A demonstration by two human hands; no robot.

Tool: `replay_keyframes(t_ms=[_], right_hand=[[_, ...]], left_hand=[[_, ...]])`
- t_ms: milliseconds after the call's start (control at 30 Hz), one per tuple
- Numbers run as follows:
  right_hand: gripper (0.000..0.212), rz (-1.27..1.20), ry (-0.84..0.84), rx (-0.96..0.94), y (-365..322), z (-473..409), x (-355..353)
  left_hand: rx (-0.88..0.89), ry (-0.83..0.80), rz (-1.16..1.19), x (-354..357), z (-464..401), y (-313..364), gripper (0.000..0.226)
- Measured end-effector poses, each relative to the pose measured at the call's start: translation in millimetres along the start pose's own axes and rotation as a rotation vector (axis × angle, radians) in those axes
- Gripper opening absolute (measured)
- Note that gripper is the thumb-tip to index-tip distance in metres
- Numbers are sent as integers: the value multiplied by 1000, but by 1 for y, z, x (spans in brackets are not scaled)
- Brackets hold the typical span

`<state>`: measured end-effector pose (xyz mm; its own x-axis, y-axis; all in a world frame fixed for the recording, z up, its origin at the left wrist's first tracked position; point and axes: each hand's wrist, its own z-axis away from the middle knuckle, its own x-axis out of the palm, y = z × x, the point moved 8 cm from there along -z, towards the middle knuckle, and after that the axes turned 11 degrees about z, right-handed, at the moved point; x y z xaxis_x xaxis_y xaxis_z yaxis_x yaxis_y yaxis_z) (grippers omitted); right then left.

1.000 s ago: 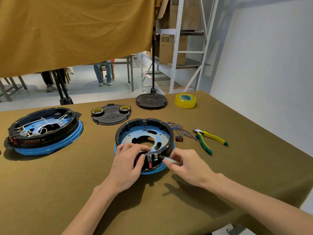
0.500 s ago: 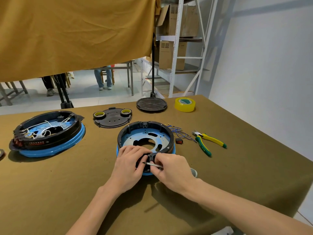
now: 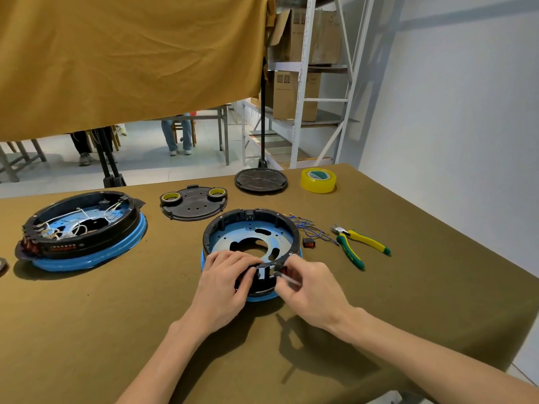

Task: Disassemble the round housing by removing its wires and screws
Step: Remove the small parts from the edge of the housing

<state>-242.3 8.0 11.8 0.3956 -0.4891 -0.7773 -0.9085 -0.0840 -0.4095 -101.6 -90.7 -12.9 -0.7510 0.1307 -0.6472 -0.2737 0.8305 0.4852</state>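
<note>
A round housing [image 3: 251, 228] with a black ring and a blue base plate sits at the table's middle. My left hand [image 3: 224, 284] grips its near rim beside a small switch block [image 3: 266, 272]. My right hand [image 3: 312, 290] pinches a thin silvery tool [image 3: 287, 278] whose tip touches that block. Loose blue wires [image 3: 306, 228] and a small red switch [image 3: 309, 244] lie just right of the housing. A second housing [image 3: 81, 228], with white wires still inside, stands at the far left.
Yellow-green pliers [image 3: 358, 246] lie to the right. A black cover plate [image 3: 194, 202] with two tape rolls, a black round disc [image 3: 261, 180] and a yellow tape roll [image 3: 318, 180] sit at the back. The table's right edge [image 3: 466, 228] runs close by the wall.
My right hand came in from the housing's right side to its near rim with the thin tool. My left hand kept its grip on the rim. The camera view shifted slightly.
</note>
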Motion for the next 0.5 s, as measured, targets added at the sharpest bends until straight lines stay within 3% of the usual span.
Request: replay_keyframes(t_ms=[133,267,500], right_hand=[[23,190,109,170,58,-6,-26],[19,544,-10,464,126,-19,-28],[12,682,-142,372,143,-47,-7]], left_hand=[[2,7,-12,1,-1,1,36],[-3,11,-16,3,-4,3,39],[0,33,-6,3,-3,2,38]])
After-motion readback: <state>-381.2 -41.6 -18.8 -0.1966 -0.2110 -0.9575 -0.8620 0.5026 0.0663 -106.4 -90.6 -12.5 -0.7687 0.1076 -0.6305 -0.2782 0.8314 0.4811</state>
